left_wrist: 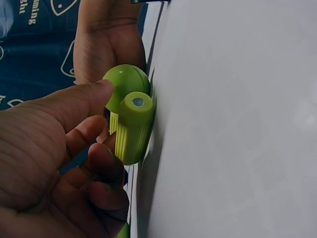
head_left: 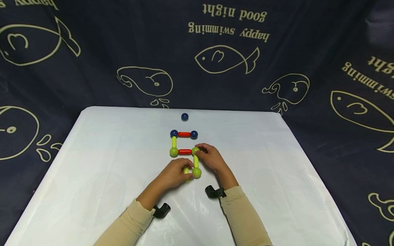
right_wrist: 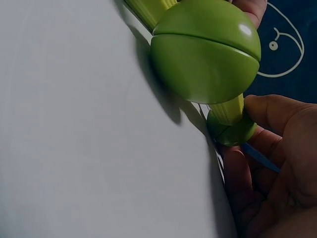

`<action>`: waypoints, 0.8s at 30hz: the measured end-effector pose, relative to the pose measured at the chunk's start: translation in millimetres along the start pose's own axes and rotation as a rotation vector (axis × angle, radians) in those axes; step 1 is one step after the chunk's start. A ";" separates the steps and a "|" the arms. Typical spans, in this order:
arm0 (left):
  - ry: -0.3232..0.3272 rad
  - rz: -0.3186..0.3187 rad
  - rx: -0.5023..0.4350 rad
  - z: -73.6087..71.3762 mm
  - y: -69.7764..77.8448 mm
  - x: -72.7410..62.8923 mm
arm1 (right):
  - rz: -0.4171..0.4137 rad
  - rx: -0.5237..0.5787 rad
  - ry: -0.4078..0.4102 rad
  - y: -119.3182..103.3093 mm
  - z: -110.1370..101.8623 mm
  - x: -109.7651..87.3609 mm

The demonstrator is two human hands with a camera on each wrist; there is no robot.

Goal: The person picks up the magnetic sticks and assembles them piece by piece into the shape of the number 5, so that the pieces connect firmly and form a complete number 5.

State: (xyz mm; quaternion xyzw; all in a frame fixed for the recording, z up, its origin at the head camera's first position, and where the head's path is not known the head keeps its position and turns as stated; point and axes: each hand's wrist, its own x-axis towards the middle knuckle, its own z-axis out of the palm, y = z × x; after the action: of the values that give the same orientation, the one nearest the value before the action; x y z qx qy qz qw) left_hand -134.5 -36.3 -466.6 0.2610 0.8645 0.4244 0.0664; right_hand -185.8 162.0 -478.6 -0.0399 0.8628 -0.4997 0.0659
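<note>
My left hand point(head_left: 176, 173) pinches the lower green ball point(head_left: 196, 173), its thumb against the ball's side. A loose yellow-green rod point(left_wrist: 134, 126) with a metal disc in its end lies beside that ball, close to the left fingers; whether they touch it I cannot tell. My right hand point(head_left: 212, 158) pinches the upper right green ball point(head_left: 195, 150) between thumb and fingers. A yellow-green rod point(head_left: 196, 161) joins these two balls. From the upper ball a red rod point(head_left: 185, 151) runs left to another green ball point(head_left: 173, 151).
A yellow-green rod point(head_left: 174, 141) links the left green ball to a dark blue ball point(head_left: 174, 133). A red rod point(head_left: 184, 134) joins it to a second blue ball point(head_left: 194, 135). One separate blue ball point(head_left: 184, 117) sits near the far edge of the white table point(head_left: 123, 136).
</note>
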 end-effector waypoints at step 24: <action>-0.057 -0.212 0.125 -18.2 -5.9 -7.3 | 0.006 0.008 0.001 1.7 0.2 0.6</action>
State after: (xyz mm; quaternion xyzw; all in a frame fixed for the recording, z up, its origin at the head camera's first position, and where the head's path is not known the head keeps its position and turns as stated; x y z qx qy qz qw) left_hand -136.7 -55.7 -460.5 0.1838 0.9097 0.3528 0.1190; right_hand -186.3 162.6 -480.2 -0.0366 0.8608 -0.5031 0.0672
